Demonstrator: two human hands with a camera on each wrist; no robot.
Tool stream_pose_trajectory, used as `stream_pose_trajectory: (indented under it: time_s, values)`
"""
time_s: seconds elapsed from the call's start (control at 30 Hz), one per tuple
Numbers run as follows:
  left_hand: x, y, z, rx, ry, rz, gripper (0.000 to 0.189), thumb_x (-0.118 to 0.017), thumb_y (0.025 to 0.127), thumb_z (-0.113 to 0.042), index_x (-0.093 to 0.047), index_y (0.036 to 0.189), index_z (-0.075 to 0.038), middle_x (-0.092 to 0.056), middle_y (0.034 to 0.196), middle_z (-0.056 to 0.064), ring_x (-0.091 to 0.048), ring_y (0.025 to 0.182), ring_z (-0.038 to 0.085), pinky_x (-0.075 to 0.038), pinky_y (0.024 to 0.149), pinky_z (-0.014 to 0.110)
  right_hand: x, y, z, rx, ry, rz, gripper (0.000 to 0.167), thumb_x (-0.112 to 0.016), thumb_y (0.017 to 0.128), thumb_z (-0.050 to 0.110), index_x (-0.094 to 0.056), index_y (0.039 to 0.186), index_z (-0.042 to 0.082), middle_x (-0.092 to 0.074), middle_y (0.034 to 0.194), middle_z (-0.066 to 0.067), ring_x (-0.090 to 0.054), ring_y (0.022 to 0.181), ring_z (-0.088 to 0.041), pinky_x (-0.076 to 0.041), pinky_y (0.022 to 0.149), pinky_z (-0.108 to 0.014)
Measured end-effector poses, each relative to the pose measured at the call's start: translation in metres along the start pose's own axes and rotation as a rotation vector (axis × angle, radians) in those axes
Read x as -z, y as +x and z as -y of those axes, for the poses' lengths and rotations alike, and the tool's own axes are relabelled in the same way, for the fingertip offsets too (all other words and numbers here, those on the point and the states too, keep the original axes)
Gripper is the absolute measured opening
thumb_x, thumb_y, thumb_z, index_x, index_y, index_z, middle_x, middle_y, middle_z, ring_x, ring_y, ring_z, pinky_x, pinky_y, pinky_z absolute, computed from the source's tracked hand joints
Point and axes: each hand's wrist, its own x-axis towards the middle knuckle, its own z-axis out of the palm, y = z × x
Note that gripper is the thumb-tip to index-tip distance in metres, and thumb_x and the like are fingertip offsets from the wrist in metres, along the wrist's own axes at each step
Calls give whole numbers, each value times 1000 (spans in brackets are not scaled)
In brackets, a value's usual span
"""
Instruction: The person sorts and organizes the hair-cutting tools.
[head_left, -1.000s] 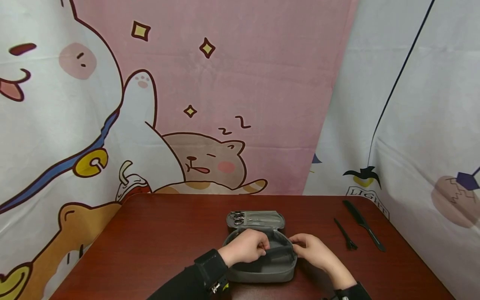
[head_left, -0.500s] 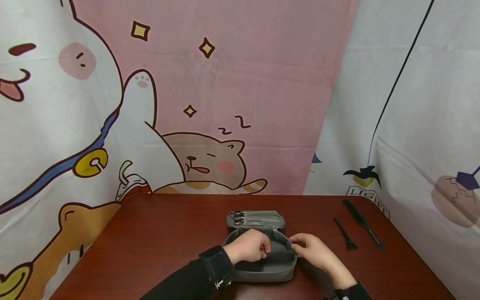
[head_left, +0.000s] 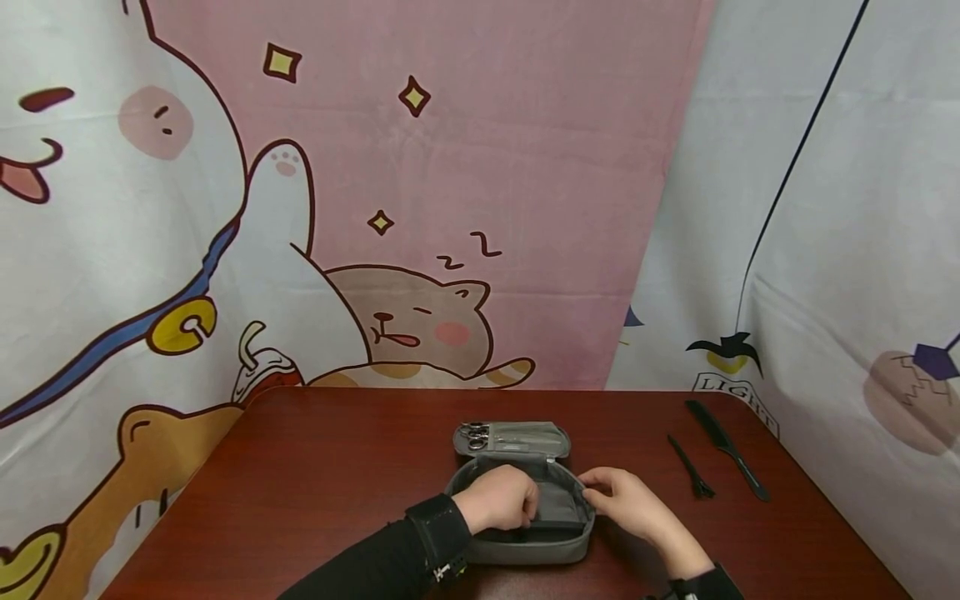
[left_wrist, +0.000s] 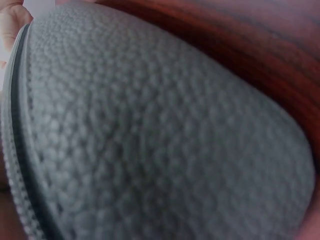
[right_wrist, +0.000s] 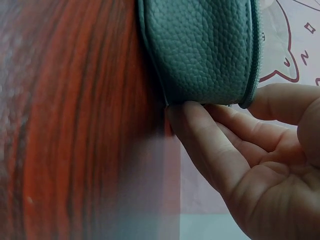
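A grey zip case (head_left: 536, 552) of pebbled leather stands open on the table, its lid (head_left: 525, 437) folded away to the back. Metal scissor handles (head_left: 476, 434) show in the lid's left pocket. My left hand (head_left: 498, 497) reaches into the case, fingers curled at the edge of a grey inner divider (head_left: 558, 504); the fingertips are mostly hidden. The left wrist view is filled by the case wall (left_wrist: 160, 125). My right hand (head_left: 626, 500) holds the right side wall. In the right wrist view its thumb (right_wrist: 282, 102) is at the zipped rim and its fingers lie against the outside.
On the right of the reddish-brown table (head_left: 337, 450) lie a slim dark clip-like piece (head_left: 690, 468) and a longer dark comb-like tool (head_left: 727, 450) with a narrow handle. A cartoon-printed cloth (head_left: 525, 167) hangs behind the table's back edge.
My left hand has moved slightly right and nearer to me inside the case, and the divider's edge has come toward the front with it. The right hand has stayed in place.
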Motion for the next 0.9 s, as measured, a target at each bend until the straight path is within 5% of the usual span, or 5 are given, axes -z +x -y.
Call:
stream_pose_trajectory:
  time_s: [0.37, 0.9]
  values:
    - [2, 0, -5, 88, 24, 20, 27, -86, 74, -18, -63, 60, -22, -49, 55, -17, -46, 55, 1, -37, 53, 14, 0, -2, 3, 10, -47, -12, 24, -65, 95, 11, -66, 113, -5, -65, 115, -18, -64, 102, -32, -54, 72, -33]
    - [2, -1, -7, 85, 84, 17, 22, -85, 75, -19, -66, 65, -22, -54, 61, -15, -48, 58, 2, -38, 54, 16, 10, -8, 10, 48, -165, -117, 29, -66, 96, 17, -66, 120, 1, -67, 115, -10, -63, 107, -34, -51, 85, -48]
